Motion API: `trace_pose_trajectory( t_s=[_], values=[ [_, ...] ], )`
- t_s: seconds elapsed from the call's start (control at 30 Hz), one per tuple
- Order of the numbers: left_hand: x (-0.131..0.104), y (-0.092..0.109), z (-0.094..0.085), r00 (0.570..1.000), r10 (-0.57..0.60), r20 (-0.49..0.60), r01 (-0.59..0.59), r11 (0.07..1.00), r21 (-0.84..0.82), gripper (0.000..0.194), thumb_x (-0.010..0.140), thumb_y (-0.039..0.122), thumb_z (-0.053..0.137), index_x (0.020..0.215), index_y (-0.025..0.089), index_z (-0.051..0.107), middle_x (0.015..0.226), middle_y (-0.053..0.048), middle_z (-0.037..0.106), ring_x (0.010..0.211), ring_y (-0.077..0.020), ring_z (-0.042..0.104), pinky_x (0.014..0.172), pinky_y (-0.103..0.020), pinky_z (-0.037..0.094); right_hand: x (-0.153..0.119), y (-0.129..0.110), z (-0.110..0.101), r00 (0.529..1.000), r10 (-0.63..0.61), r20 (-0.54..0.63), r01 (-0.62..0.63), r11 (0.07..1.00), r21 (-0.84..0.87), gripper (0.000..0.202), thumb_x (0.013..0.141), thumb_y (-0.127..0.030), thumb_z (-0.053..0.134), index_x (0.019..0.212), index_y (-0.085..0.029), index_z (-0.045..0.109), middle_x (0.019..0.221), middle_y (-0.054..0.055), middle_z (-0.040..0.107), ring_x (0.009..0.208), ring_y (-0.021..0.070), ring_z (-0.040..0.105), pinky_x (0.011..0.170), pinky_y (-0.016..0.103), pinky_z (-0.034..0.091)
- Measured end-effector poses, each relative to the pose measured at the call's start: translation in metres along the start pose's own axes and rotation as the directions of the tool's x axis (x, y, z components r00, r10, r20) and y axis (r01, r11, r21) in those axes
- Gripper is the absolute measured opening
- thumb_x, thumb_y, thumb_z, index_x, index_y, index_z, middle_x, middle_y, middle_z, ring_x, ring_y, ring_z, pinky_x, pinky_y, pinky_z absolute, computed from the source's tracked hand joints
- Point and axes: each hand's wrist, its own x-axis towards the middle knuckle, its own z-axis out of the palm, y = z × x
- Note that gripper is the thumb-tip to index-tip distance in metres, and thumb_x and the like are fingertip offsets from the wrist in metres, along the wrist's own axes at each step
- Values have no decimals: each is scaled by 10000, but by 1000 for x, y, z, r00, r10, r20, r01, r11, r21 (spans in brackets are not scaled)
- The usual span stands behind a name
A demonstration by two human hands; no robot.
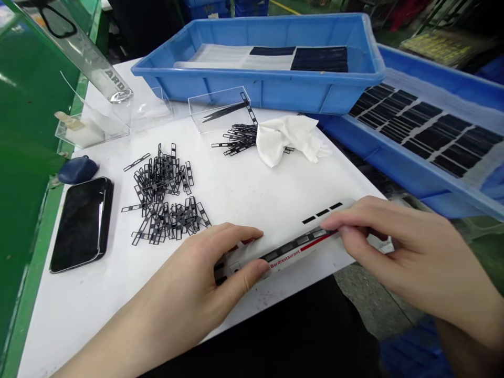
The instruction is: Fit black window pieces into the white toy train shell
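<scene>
Left hand point(214, 273) and right hand point(394, 247) both clamped on the white model train shell point(287, 249), held at the worktop point(252, 184) near edge. Right fingertips probably pressing a window strip; blurred. Black strip pile point(163, 194) lies just beyond.

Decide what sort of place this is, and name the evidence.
Probably a model-train assembly bench in a factory: both hands hold a white coach shell, a pile of black window strips lies nearby, and blue parts trays stand behind.
</scene>
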Motion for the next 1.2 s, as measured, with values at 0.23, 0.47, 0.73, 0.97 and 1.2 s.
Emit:
trace_pose_trajectory(
  t_s=[0.23,0.47,0.73,0.97,1.2],
  values=[
    [-4,-3,8,998,15,-65,-14,1000,11,267,975,503,649,1196,382,739,1117,44,798,980,-224,749,837,-296,612,0,-3,17,978,-73,-194,40,985,-168,201,926,-122,639,980,-281,750,1072,82,636,967,255,585,801,416,456],
    [-4,-3,4,1000,10,-12,-9,1000,23,352,1001,539,594,1291,384,722,1278,8,752,1100,-257,730,948,-338,622,-28,-24,47,728,419,-543,-290,906,309,112,968,-355,687,992,-275,612,894,57,599,799,229,606,689,381,517],
    [-24,7,2,961,52,-272,-70,996,-61,374,943,460,693,1316,430,694,1308,34,724,1050,-213,753,711,-183,659,-14,-78,58,852,502,146,-276,195,941,267,941,-368,774,1181,-294,685,1073,35,765,934,167,740,824,254,629],
    [-45,16,7,966,-68,-248,-14,949,-315,297,885,300,709,1180,337,720,1118,18,788,933,-208,778,721,-250,687,1,-98,56,888,367,277,-332,95,938,115,935,-270,775,1006,-245,688,952,10,748,879,146,714,856,247,590],
    [-50,3,18,963,-101,-250,-50,845,-532,391,970,401,672,1331,252,687,1301,-51,770,1173,-276,749,957,-325,654,6,-106,68,899,324,296,-352,131,927,120,971,-312,717,1041,-247,644,886,0,710,798,155,675,866,309,584]
  ],
)
